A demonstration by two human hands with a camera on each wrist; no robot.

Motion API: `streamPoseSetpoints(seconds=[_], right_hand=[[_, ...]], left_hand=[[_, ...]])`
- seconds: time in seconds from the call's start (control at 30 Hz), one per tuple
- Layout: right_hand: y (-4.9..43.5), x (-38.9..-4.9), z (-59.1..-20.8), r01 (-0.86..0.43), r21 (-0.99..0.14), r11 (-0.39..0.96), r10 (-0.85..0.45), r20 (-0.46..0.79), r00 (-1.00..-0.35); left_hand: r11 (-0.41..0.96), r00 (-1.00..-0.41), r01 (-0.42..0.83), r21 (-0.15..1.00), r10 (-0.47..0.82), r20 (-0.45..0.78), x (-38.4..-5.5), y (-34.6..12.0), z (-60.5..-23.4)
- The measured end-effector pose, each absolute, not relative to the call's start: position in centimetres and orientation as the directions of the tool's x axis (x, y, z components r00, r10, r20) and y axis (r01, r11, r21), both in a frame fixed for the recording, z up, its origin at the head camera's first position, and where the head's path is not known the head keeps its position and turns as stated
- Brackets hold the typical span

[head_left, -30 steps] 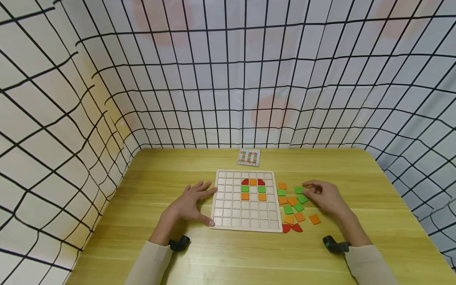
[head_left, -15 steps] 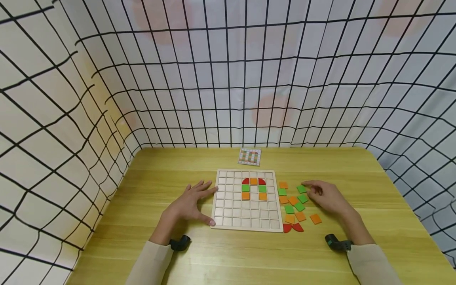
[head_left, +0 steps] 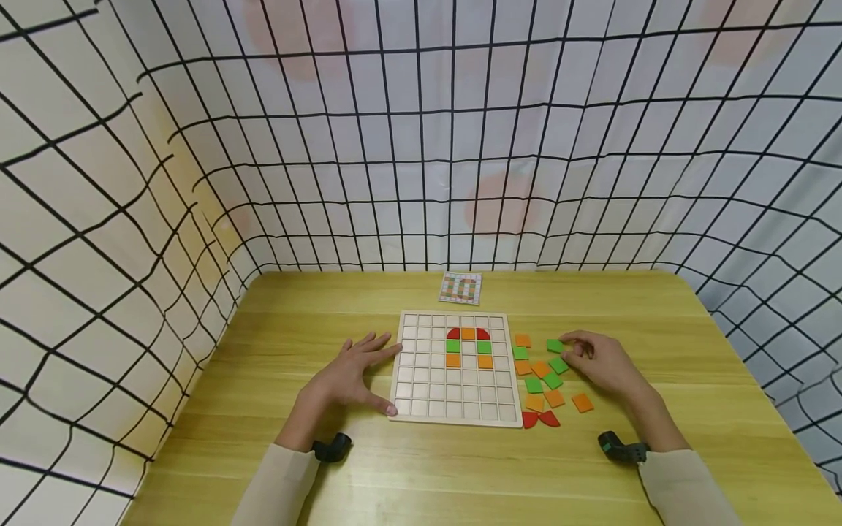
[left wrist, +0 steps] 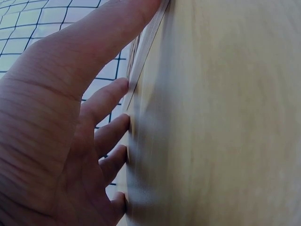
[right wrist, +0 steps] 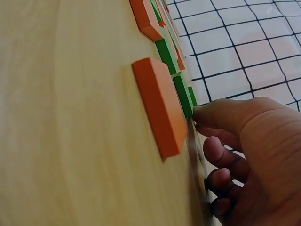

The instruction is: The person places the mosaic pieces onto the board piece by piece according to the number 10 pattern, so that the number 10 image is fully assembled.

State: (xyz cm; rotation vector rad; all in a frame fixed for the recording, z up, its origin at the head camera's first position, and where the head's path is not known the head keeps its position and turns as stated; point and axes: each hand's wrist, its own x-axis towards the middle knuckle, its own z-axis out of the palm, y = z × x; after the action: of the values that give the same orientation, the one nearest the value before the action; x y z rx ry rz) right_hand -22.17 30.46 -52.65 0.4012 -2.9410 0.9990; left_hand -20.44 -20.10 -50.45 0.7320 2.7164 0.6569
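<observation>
My left hand point(head_left: 345, 372) is spread at the left edge of a wooden grid board point(head_left: 421, 398), its thumb and index fingertip touching the frame. In the left wrist view the fingers reach along the board's thin side. My right hand point(head_left: 605, 361) pinches the right edge of a green square tile point(head_left: 555, 345) between thumb and index finger, the other fingers curled. Another green tile point(head_left: 559, 364) lies just below the thumb. In the right wrist view the thumb tip covers part of the contact. Red, orange and green tiles form an arch on the board.
Loose orange, green and red tiles lie right of the board, including a separate orange square point(head_left: 582, 403) and a red quarter-round piece point(head_left: 549, 418). A small pattern card point(head_left: 460, 288) lies behind the board. Grid-patterned cloth point(head_left: 368, 183) surrounds the wooden table point(head_left: 421, 467).
The green tile at my right fingertips has shifted slightly right, then a little away from me, while thumb and index finger closed at its edge. My left hand and the board stay put.
</observation>
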Motion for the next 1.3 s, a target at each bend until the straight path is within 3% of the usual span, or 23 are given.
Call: streamPoseSetpoints(seconds=[0.5, 0.87, 1.3], right_hand=[[29.2, -22.0, -52.3, -0.205, -0.641, 0.74, -0.206, 0.074, -0.976], [25.6, -21.1, -51.8, -0.276, -0.689, 0.671, -0.295, 0.094, -0.951], [21.8, -19.7, -51.7, -0.272, -0.747, 0.606, -0.369, 0.039, -0.929]], left_hand=[[0.768, -0.84, 0.414, 0.489, 0.529, -0.121, -20.4, -20.0, -50.2], [0.765, -0.84, 0.418, 0.49, 0.531, -0.113, -20.5, -20.0, -50.4], [0.764, -0.835, 0.43, 0.481, 0.539, -0.111, -20.5, -20.1, -50.4]])
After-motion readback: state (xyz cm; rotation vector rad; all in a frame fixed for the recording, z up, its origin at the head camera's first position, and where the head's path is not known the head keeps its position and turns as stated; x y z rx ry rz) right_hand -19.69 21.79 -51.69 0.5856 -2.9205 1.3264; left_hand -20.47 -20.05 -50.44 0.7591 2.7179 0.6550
